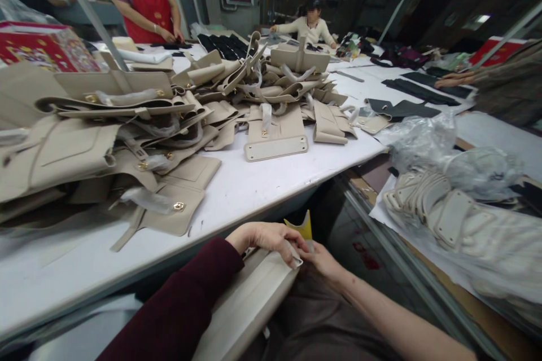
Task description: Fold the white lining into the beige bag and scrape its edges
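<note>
A cream-coloured leather-like piece (pixel 258 293) lies across my lap, its far end raised just below the table edge. My left hand (pixel 266 237) is curled over that end, thumb and fingers closed on it. My right hand (pixel 322 262) meets it from the right, with fingers pressed together at the piece's corner; what they pinch is too small to make out. Just behind the hands stands a yellow notched object (pixel 301 225). On the white table (pixel 237 192) ahead lies a large pile of beige bag pieces (pixel 148 124) with plastic-wrapped handles and gold-coloured fittings.
Stacked pale strips (pixel 449 214) and clear plastic (pixel 427 135) lie on the right-hand table. A red box (pixel 42 48) stands at the far left. Two people work across the table, and another person's hand (pixel 455 80) rests on dark pieces at the right.
</note>
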### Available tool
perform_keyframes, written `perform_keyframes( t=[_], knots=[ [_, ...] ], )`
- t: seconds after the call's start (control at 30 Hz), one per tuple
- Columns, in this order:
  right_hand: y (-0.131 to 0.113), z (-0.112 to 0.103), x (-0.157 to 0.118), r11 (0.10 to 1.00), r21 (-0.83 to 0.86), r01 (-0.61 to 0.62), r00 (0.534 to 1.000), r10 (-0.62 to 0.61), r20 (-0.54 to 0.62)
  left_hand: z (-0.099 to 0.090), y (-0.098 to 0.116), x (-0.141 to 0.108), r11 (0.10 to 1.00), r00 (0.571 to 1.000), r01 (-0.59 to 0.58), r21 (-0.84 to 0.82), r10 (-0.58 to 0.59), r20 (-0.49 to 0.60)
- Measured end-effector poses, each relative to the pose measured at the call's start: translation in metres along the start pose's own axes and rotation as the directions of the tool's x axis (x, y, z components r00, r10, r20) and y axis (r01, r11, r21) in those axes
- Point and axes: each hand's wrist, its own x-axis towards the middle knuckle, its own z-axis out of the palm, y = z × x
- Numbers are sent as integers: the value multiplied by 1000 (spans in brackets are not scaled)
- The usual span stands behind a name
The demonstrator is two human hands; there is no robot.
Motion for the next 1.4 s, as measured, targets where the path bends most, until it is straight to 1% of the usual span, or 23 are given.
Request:
perform_keyframes(
  t=[0.07, 0.13, 0.17, 0.2, 0.23, 0.27, 0.33, 0.4, 0.47, 0.53, 0.57, 0.63, 0.7, 0.87, 1.0, 1.17, 1.4],
  knots=[
    [-11, -43, -14, 997, -73, -10, 999, 13, 30, 0, -1, 1, 999, 1000, 21, -41, -20, 9],
    [-27, -80, -31, 992, -124, -11, 999, 17, 47, 0, -2, 2, 997, 999, 45, -70, -44, 10],
    [-36, -92, -39, 988, -154, -23, 997, 34, 64, 0, -2, 3, 996, 999, 49, -73, -49, 8],
    [-44, -100, -46, 980, -195, -51, 992, 72, 104, 0, -3, 3, 996, 999, 49, -73, -49, 5],
    [-53, -103, -52, 967, -242, -86, 978, 128, 162, 0, -3, 4, 996, 999, 49, -72, -49, 1],
    [-61, -102, -56, 950, -289, -120, 953, 192, 236, 0, -4, 4, 996, 999, 51, -68, -51, -1],
    [-73, -91, -58, 919, -367, -144, 868, 295, 399, 0, -4, 5, 997, 999, 53, -61, -54, -4],
    [-81, -75, -55, 909, -395, -130, 779, 341, 527, -1, -4, 4, 997, 999, 53, -63, -53, 1],
    [-83, -62, -47, 904, -411, -122, 711, 368, 599, -2, -2, 3, 997, 999, 51, -49, -51, 0],
    [-81, -53, -39, 893, -433, -125, 681, 395, 617, -3, 1, 2, 998, 998, 55, 5, -55, -11],
    [-80, -50, -35, 887, -446, -122, 678, 403, 615, -4, 2, 1, 997, 998, 58, 48, -58, -19],
    [-79, -46, -30, 878, -467, -103, 688, 402, 604, -5, 5, 0, 991, 998, 61, 118, -58, -31],
    [-80, -44, -28, 872, -479, -97, 694, 404, 595, -6, 6, 0, 987, 998, 63, 147, -59, -33],
    [-83, -38, -31, 871, -472, -136, 696, 423, 580, -6, 8, 0, 987, 996, 88, 135, -85, -31],
    [-81, -33, -34, 883, -435, -177, 696, 425, 579, -6, 7, 0, 991, 996, 88, 97, -86, -24],
    [-73, -24, -41, 894, -388, -224, 738, 416, 531, -5, 6, -1, 991, 996, 83, 105, -78, -45],
    [-49, -8, -49, 898, -289, -332, 787, 433, 440, -7, 5, -1, 990, 996, 74, 124, -67, -61]
  ],
)
